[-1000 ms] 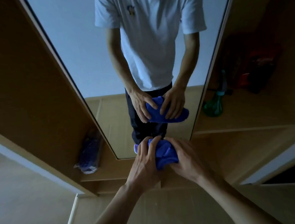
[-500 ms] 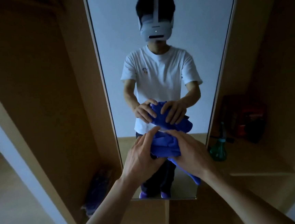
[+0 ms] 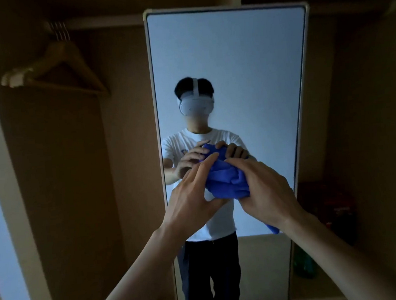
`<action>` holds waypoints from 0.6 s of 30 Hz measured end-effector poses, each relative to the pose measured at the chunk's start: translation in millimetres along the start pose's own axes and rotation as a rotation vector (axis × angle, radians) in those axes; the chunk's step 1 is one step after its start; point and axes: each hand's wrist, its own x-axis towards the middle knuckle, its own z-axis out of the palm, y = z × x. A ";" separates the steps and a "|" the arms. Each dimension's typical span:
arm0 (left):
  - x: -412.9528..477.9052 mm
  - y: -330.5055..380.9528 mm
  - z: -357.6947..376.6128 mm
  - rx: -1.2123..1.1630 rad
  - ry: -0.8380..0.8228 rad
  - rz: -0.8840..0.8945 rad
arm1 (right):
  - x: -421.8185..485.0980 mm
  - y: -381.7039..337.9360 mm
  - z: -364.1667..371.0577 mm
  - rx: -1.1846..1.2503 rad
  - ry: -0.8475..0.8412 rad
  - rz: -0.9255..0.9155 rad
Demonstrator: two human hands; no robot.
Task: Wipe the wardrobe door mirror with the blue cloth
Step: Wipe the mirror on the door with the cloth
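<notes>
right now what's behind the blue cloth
Directly behind the bunched blue cloth is the wardrobe door mirror, showing the person's reflection. The cloth and both hands, left hand and right hand, cover that patch of glass.

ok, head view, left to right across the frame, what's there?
Wooden coat hanger → left hand → bunched blue cloth → right hand → dark green bottle on the wardrobe shelf.

We saw wooden hangers (image 3: 53, 66) hanging in the dim wardrobe's upper left, and a green bottle (image 3: 304, 265) low at right below something red (image 3: 336, 206), too dark to identify.
</notes>
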 end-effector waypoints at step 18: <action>137.3 7.7 -69.4 0.308 0.114 0.224 | 114.7 -10.0 -71.0 -0.212 0.283 -0.201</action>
